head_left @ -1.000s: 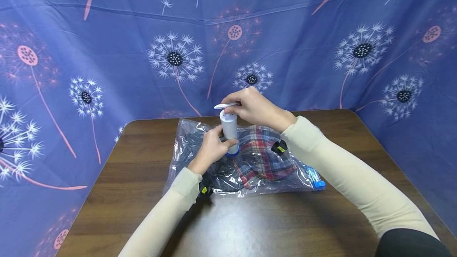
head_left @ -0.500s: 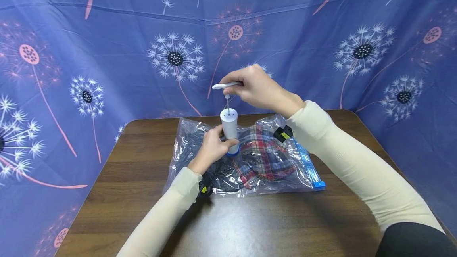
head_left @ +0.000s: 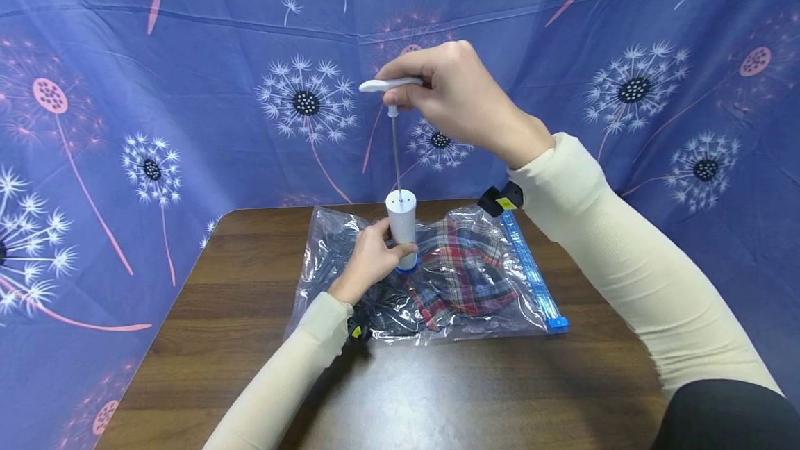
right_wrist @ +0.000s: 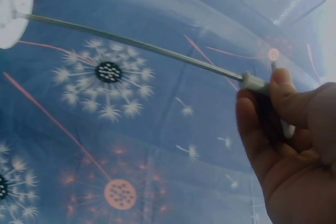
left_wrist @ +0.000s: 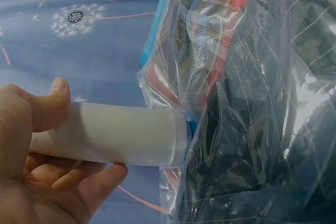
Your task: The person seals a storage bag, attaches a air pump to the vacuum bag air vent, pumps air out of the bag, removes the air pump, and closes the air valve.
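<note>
A white hand pump stands upright on a clear vacuum storage bag, its base at the bag's blue valve. My left hand grips the pump's barrel low down, thumb on one side and fingers on the other. With my right hand I hold the white T-shaped handle high above the barrel. The thin metal rod is drawn far out of the barrel's top cap. Inside the bag lie a red and blue plaid cloth and dark quilted fabric.
A blue zip seal with a slider runs along the bag's right edge. Everything rests on a brown wooden table. Behind it hangs a blue curtain printed with dandelions.
My right hand has risen with the handle, drawing the rod from nearly fully in to far out of the barrel. The left hand and the bag have stayed in place.
</note>
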`<state>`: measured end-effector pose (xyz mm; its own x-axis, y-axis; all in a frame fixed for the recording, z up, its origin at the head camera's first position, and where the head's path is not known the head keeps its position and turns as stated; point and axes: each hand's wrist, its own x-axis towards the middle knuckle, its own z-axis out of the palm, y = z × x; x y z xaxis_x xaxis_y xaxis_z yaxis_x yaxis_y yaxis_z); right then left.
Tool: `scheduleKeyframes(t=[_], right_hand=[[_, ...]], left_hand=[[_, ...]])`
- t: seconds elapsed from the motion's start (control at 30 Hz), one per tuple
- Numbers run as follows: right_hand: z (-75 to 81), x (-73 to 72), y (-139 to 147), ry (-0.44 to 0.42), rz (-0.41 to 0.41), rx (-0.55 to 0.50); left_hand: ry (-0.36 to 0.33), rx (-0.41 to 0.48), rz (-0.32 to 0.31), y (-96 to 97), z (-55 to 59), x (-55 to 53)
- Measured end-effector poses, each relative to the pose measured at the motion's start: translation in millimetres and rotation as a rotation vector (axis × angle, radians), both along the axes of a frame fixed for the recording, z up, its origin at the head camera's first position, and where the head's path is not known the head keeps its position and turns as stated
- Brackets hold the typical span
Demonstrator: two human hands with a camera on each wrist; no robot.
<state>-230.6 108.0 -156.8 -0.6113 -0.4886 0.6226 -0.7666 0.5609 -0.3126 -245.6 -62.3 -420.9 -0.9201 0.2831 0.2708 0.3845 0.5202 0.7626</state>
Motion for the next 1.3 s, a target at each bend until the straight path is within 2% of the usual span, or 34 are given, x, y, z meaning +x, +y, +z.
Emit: scheduleKeyframes(t=[0.13, 0.27, 0.5, 0.63, 0.8, 1.03, 1.3], right_hand=[[5.1, -0.1, -2, 0.023, -0.021, -0.035], [0.3, -2.0, -1, -0.02, -0.031, -0.009], [-27.1, -6.2, 2, -0.119, -0.002, 0.048], [-46.0, -9.7, 2, -0.176, 0.032, 0.128], [-69.5, -11.8, 3, -0.247, 0.027, 0.182], [-93.6, -16.2, 2, -0.279, 0.044, 0.201], [-107.8, -18.9, 2, -0.292, 0.042, 0.213]], left_hand=[[0.002, 0.004, -0.001, -0.3, -1.5, -1.0], [0.002, 0.002, 0.003, -0.5, -2.1, -2.1], [0.003, -0.005, 0.004, -1.4, -1.1, -2.1], [0.008, -0.004, 0.007, -1.7, -0.5, -1.5], [0.029, -0.004, -0.005, -1.3, -1.0, -1.6], [0.027, 0.009, -0.012, -1.5, -2.8, -2.8], [0.032, 0.011, -0.018, -2.0, -3.0, -3.5]])
